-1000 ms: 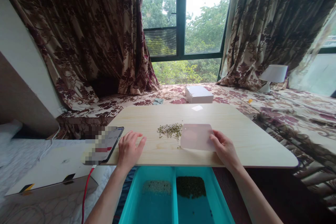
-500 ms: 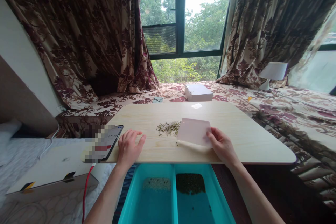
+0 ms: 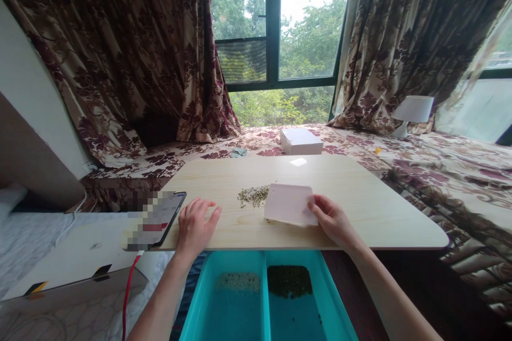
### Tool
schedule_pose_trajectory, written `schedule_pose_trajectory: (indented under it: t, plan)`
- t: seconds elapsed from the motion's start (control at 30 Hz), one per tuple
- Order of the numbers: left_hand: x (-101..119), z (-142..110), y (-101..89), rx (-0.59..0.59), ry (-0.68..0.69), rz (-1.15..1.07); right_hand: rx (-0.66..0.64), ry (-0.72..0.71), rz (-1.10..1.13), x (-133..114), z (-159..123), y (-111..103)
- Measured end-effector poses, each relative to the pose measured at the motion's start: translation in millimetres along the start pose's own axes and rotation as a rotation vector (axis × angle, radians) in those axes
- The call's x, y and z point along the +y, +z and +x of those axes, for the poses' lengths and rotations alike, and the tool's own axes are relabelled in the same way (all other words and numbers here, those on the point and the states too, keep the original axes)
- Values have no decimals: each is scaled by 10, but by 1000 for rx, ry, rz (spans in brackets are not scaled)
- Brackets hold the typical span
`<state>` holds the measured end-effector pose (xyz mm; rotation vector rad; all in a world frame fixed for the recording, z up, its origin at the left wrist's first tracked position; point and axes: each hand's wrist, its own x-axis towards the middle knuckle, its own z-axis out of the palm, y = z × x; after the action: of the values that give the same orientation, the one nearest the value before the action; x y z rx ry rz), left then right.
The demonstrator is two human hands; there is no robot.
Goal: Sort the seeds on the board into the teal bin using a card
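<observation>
My right hand [image 3: 334,221] pinches the right edge of a thin whitish plastic sheet [image 3: 291,204], which tilts over the table's middle. Just left of the sheet lies a loose scatter of small greenish grains [image 3: 253,196]; the sheet hides part of it. My left hand [image 3: 197,224] rests on the wooden tabletop [image 3: 360,197], fingers spread and nothing in them, next to a phone [image 3: 164,221]. Below the table's near edge stands a turquoise two-part bin [image 3: 264,298]. Pale grains [image 3: 239,281] lie in its left compartment and dark green grains [image 3: 289,281] in its right.
A red cable [image 3: 127,290] runs down from the phone. Past the table's far edge, a white box [image 3: 301,141] sits on the patterned window seat, with a lamp [image 3: 412,114] to the right. A large white box [image 3: 76,261] stands at the left.
My right hand has moved the sheet slightly left and toward me, so it covers more of the grains' right side. My left hand stays in place.
</observation>
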<state>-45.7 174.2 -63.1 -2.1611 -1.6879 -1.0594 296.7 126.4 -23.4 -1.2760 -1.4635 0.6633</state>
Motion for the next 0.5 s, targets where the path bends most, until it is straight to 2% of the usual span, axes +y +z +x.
schedule_pose_trajectory:
  t: [0.3,0.5]
  plan:
    - [4,-3,-3,-10,1,-4,-121,34,116,-10,142,107]
    - [0,-4,-4,-14,8,-6,-249,82,135,-96,197,115]
